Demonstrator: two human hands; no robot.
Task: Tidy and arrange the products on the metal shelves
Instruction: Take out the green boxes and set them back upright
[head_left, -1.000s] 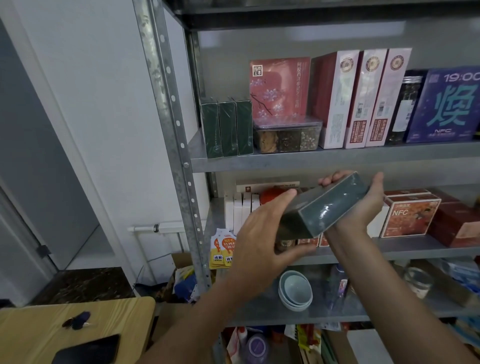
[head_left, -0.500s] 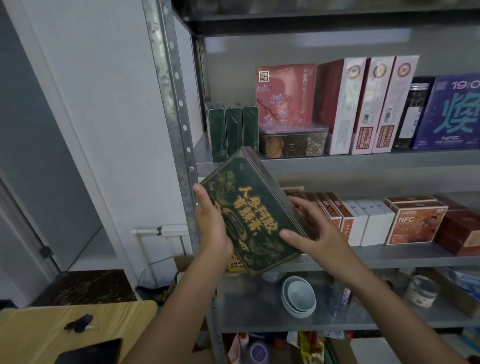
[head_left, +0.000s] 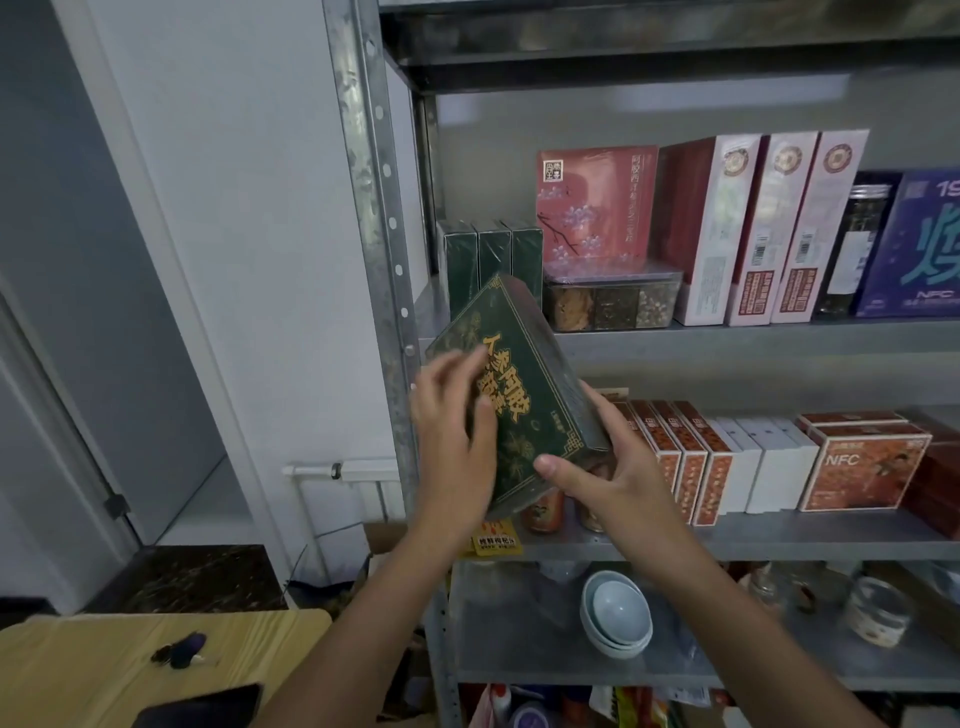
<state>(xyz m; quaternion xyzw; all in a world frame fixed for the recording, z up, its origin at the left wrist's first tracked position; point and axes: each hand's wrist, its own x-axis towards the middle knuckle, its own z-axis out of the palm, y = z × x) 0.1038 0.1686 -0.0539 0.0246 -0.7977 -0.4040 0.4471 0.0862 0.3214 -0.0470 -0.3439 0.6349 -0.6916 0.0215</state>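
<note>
A dark green box with gold characters is tilted in front of the metal shelves, its top corner near the upper shelf board. My right hand grips its lower right corner, thumb on the front face and fingers behind. My left hand lies over the left of the front face with fingers spread and blurred. Three matching green boxes stand upright at the left end of the upper shelf, just behind the held box.
On the upper shelf are a pink box, a clear container, tall white-red boxes and a purple box. Red boxes and white boxes fill the middle shelf. Bowls sit below. A steel upright stands left.
The green box went from lying edge-on in both hands to face-up and tilted, then rose toward the upper shelf. My left hand slid from its left edge onto the front face.
</note>
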